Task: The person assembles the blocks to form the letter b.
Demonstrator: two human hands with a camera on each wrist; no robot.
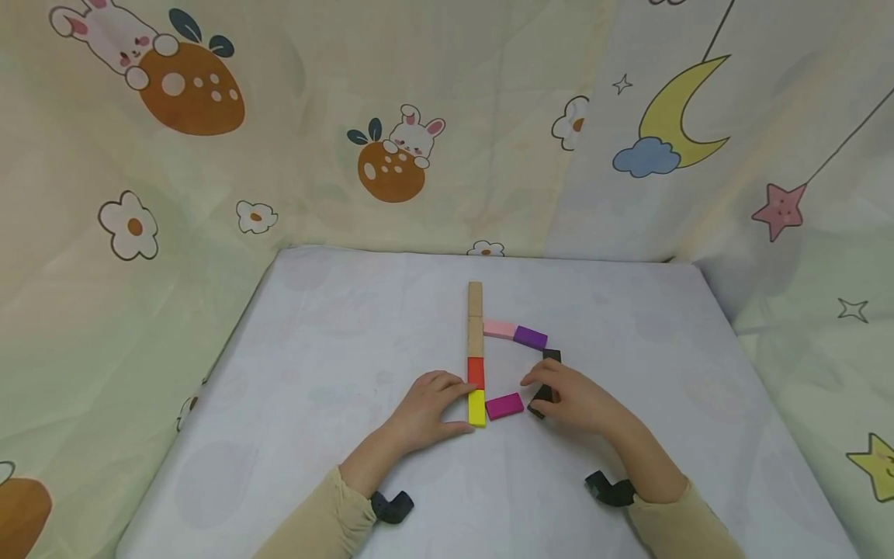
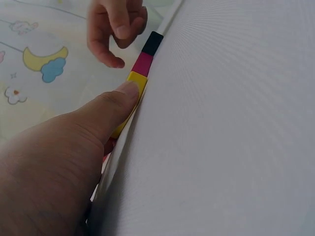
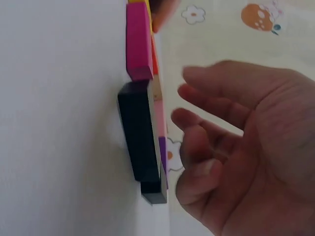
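Note:
Flat coloured blocks lie in a D-like outline on the white cloth. Its straight side runs through two plain wooden blocks (image 1: 476, 318), a red block (image 1: 476, 373) and a yellow block (image 1: 477, 409). My left hand (image 1: 429, 411) touches the yellow block, its thumb (image 2: 129, 91) resting against it and its fingertips by the red one. The curve holds a pink block (image 1: 500, 330), a purple block (image 1: 531, 338), two black blocks (image 3: 139, 132) and a magenta block (image 1: 504, 407). Over the black blocks hovers my right hand (image 1: 576, 396), fingers loosely bent; the right wrist view shows them apart from the blocks.
A white cloth (image 1: 314, 326) covers the table. Printed fabric (image 1: 489, 62) with rabbits, flowers and a moon hangs behind and at both sides. Dark wrist devices (image 1: 393, 507) sit at both sleeve cuffs.

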